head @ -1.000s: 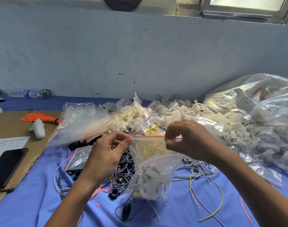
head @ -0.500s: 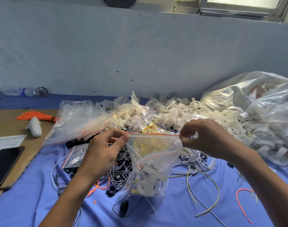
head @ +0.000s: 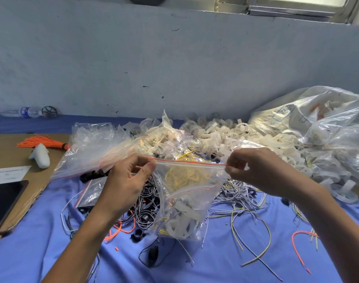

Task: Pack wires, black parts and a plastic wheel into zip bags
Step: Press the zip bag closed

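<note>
**Hold config.** L hand [head: 125, 180] and R hand [head: 262, 172] are apart, one at each end of the zip bag [head: 186, 201]. Each hand pinches a top corner btwn thumb and forefinger. The red zip strip [head: 190, 162] runs taut and nearly level btwn the two pinch points. Probable reason: tension keeps the two lips aligned so the track can seat along its full length. Strip reads as one line, so the seal is judged shut or nearly so; cannot confirm.

**Bag pos.** Bag hangs in front of the person at centre, above the blue cloth [head: 31, 252] and the loose wires [head: 246, 193]. Holding it up by the top lets the load settle away from the track. Whether the bag bottom touches the cloth cannot be told.

**Bag appearance.** Clear, thin, creased film. Upper part is slack and flat; lower part bulges w/ white plastic pieces [head: 180, 221], wheel-like, plus some thin wire ends. A second red line crosses mid-bag, maybe a smaller bag inside. The yellow wires [head: 184, 176] show through the film; inside or behind, not clear.

**Stock nearby.** Empty bags [head: 97, 152] lie to the L, black parts [head: 92, 174] just below them, wheel pile [head: 225, 131] behind.
</note>
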`<state>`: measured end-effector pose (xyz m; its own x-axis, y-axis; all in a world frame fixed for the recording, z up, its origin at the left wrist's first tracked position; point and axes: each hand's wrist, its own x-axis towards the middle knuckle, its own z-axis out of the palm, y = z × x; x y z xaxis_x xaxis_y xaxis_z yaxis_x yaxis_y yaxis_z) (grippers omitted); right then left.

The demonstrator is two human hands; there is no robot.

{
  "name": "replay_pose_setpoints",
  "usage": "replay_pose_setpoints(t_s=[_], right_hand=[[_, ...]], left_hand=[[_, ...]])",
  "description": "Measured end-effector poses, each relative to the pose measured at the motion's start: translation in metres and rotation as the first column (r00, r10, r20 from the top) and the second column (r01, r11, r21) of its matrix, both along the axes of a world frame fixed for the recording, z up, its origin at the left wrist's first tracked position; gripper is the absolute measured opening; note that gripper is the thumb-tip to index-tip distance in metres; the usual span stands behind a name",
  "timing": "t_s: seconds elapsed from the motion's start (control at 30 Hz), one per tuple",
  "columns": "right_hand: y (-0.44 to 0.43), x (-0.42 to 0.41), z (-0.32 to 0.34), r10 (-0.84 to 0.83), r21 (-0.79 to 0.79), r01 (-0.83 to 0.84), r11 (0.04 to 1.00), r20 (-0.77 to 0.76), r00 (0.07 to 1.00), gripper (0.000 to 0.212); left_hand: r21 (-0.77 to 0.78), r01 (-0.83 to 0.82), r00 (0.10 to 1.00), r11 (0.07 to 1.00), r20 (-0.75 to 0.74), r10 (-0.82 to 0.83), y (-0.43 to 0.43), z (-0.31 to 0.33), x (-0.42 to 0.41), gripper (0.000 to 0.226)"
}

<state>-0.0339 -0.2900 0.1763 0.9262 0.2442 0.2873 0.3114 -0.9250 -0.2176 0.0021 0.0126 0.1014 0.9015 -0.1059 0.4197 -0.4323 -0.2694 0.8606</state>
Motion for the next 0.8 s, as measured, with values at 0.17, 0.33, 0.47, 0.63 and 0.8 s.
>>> replay_pose_setpoints(t_s=[0.17, 0.33, 0.47, 0.63, 0.8], right_hand=[[-0.007, 0.01, -0.024, 0.048, 0.23, -0.047, 0.972, 0.001, 0.999, 0.016], [0.012, 0.02, -0.075, 0.162, 0.89, 0.031, 0.456, -0.117, 0.98, 0.029], [0.035, 0.006, -0.124, 0.219, 0.931, 0.222, 0.29, -0.29, 0.932, 0.063], [0.065, -0.031, -0.147, 0.453, 0.944, 0.29, 0.159, -0.331, 0.828, 0.062], [0.077, -0.054, -0.126, 0.491, 0.959, 0.282, -0.032, -0.23, 0.84, 0.051]], left_hand=[[-0.208, 0.278, 0.874, 0.938, -0.351, -0.337, -0.005, -0.037, 0.007, 0.071], [-0.055, 0.383, 0.779, 0.922, -0.518, -0.354, -0.032, -0.074, -0.001, 0.043], [-0.168, 0.105, 0.849, 0.98, -0.498, -0.176, -0.051, -0.07, 0.0, 0.037], [-0.036, -0.016, 0.93, 0.999, -0.368, 0.002, -0.061, -0.065, -0.002, 0.066], [0.117, -0.104, 0.96, 0.988, -0.249, 0.131, -0.07, -0.052, -0.006, 0.063]])
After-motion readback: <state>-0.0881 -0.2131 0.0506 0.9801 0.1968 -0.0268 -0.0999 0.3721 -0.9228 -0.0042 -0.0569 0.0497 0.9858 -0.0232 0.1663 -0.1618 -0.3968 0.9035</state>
